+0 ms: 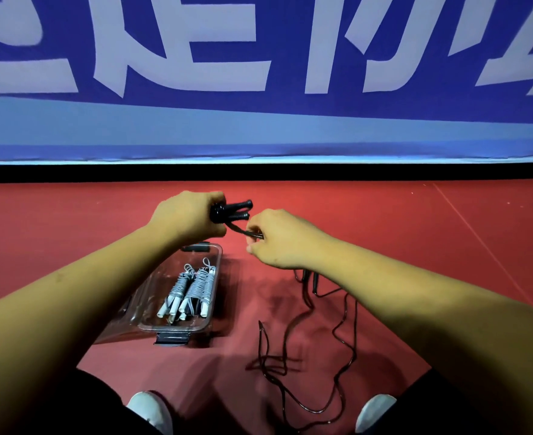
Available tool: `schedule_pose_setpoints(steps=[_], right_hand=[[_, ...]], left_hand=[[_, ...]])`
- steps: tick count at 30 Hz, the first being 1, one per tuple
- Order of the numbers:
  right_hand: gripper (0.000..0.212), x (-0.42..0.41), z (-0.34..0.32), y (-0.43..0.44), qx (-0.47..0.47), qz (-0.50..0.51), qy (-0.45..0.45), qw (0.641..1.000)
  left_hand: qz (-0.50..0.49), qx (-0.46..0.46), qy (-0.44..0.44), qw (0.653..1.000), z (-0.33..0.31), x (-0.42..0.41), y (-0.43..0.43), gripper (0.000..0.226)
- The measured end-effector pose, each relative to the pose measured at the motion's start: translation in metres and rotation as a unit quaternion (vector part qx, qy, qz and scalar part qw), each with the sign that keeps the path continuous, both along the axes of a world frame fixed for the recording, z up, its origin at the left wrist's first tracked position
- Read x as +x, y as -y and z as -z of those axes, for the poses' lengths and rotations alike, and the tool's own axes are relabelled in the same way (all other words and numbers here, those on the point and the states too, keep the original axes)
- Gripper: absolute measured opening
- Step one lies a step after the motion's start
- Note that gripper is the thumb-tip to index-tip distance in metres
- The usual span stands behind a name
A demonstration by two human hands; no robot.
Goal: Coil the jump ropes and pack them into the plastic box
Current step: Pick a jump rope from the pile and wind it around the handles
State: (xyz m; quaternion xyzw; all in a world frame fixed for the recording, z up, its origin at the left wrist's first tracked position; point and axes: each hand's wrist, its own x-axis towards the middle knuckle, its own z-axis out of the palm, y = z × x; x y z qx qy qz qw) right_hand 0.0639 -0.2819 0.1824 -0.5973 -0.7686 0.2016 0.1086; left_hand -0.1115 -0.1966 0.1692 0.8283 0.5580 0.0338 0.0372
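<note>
Left hand (183, 215) clamped round paired black handles (237, 209), tips pointing right, held up beyond far end of plastic box (152, 293); box open on red floor (447, 246), grey-white coiled ropes (193, 288) lying lengthwise inside; right hand (277, 238) just right of handles, fingers curled, pinching black cord (241, 230) below them; loose cord (273, 364) trailing over floor right of box, tangled near front; white shoes (150, 409) at bottom edge.

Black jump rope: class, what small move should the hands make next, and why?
Probably the right hand should wind its pinched cord once around the handles that the left hand grips: much cord lies loose on the floor, while the box holds only wound ropes.
</note>
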Motion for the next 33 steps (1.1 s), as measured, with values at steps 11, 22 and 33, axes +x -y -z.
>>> schedule_pose_setpoints(steps=[11, 22, 33], right_hand=[[0.016, 0.024, -0.009, -0.022, 0.084, 0.029, -0.080, 0.993], [0.021, 0.042, -0.003, -0.028, -0.061, 0.106, -0.357, 0.926], [0.026, 0.018, 0.014, -0.016, -0.150, 0.102, -0.296, 0.938]], left_hand=[[0.180, -0.215, 0.003, 0.960, -0.010, 0.022, 0.032, 0.027], [0.168, -0.254, 0.325, 0.895, -0.024, 0.014, 0.040, 0.034], [0.058, -0.175, 0.415, 0.891, -0.026, 0.009, 0.017, 0.027]])
